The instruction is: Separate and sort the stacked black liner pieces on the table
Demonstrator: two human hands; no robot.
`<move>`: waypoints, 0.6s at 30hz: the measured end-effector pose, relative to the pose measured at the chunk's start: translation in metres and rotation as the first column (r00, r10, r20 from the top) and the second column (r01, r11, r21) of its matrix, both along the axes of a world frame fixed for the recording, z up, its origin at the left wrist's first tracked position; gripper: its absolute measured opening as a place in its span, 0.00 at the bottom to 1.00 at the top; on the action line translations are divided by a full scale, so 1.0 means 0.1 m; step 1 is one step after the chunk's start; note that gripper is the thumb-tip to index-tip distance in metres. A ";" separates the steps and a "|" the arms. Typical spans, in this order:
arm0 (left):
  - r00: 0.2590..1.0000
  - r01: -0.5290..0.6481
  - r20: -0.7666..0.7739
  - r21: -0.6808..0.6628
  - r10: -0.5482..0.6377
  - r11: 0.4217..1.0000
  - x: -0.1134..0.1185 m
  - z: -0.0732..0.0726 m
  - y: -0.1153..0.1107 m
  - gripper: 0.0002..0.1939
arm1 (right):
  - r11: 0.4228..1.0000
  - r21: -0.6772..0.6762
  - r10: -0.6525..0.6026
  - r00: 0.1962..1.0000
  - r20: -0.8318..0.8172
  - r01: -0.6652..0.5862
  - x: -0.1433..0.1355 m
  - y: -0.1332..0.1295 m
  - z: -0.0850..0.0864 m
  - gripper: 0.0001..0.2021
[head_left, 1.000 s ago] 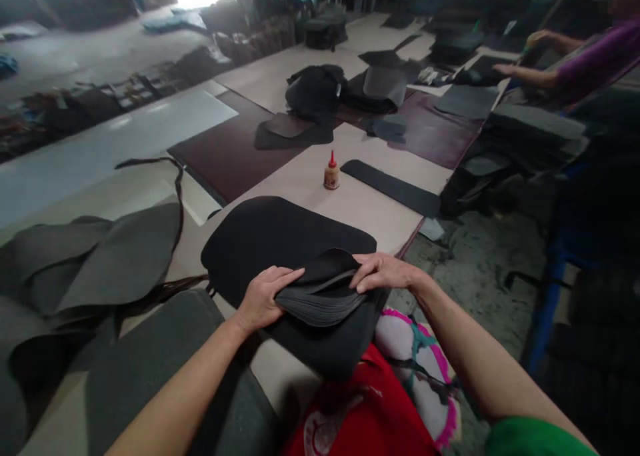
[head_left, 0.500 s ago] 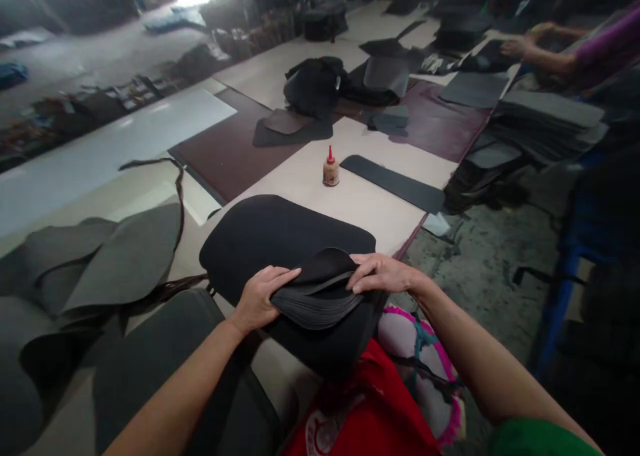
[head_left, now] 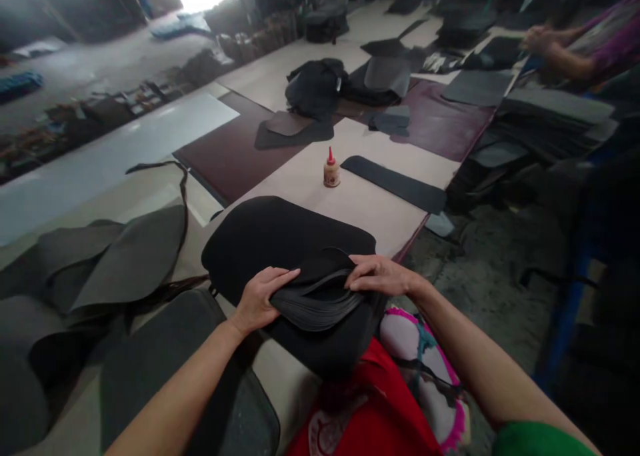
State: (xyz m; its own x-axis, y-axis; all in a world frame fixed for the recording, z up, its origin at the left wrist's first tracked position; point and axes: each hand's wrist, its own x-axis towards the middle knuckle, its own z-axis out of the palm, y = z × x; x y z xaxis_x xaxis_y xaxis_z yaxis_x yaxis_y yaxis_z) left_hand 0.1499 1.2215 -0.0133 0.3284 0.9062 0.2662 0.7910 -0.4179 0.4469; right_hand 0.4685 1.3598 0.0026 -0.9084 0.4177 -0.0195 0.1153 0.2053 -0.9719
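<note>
Between my hands is a curved stack of thin dark sheets (head_left: 320, 309), its layered edges facing me and its top sheets parted. My left hand (head_left: 263, 299) is closed on the stack's left end, thumb on top. At the right end, my right hand (head_left: 380, 275) grips the sheets between thumb and fingers. Beneath the stack lies a large black rounded panel (head_left: 285, 229) on the table. Beyond it stands a small bottle with a red pointed cap (head_left: 331, 169), and right of that lies a long dark strip (head_left: 395, 184).
Grey cut pieces (head_left: 135, 256) are heaped at the left. A black bag-like bundle (head_left: 315, 88) sits farther up the table (head_left: 370, 209). Stacked sheets (head_left: 555, 119) stand at the right, near another person's hands (head_left: 545, 43). Red cloth (head_left: 370, 409) lies below me.
My hands and the stack stay nearly as they were, with only a slight shift of the right fingers. The other person's hands have drawn together, farther right. The view has shifted slightly.
</note>
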 end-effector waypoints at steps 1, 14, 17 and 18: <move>1.000 -0.002 0.000 -0.011 0.002 1.000 0.00 0.00 0.00 0.25 | 1.000 -0.009 0.003 1.000 0.002 -0.003 0.00 0.00 0.00 0.21; 0.994 -0.048 -0.096 -0.006 0.047 0.999 -0.02 0.07 -0.03 0.29 | 0.989 -0.100 -0.118 0.991 -0.060 0.112 -0.03 -0.10 -0.02 0.24; 0.992 -0.063 -0.106 0.037 0.067 0.997 -0.05 -0.01 -0.04 0.31 | 0.982 -0.078 -0.173 0.984 -0.033 0.170 -0.05 -0.12 -0.09 0.25; 0.989 -0.099 -0.100 0.070 0.106 0.993 -0.04 -0.04 -0.04 0.30 | 0.977 -0.076 -0.200 0.980 -0.016 0.198 -0.05 -0.12 -0.12 0.25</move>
